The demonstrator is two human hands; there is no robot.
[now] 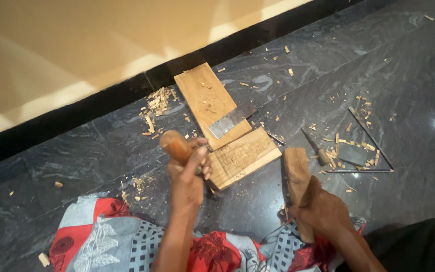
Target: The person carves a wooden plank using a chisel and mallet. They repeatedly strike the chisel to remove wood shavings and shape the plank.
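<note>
Left hand (190,171) clamps chisel handle (174,145) over carved panel (242,157) on floor; right hand (323,211) fists wooden mallet (298,176). Best: keep chisel steady, tip on line, strike squarely, light taps.

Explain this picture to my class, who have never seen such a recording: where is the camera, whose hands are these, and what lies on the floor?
There is one picture, taken by a camera worn on a person's head, looking down at their own two bare hands. No machine is involved. The left hand grips a chisel with a rounded wooden handle, its tip set against a carved wooden panel. The right hand holds a wooden block upright, like a mallet. Behind the panel lies a plain board with a flat metal blade across it. On the dark stone floor are wood chips and several thin metal tools. A patterned cloth covers the person's lap.
</note>
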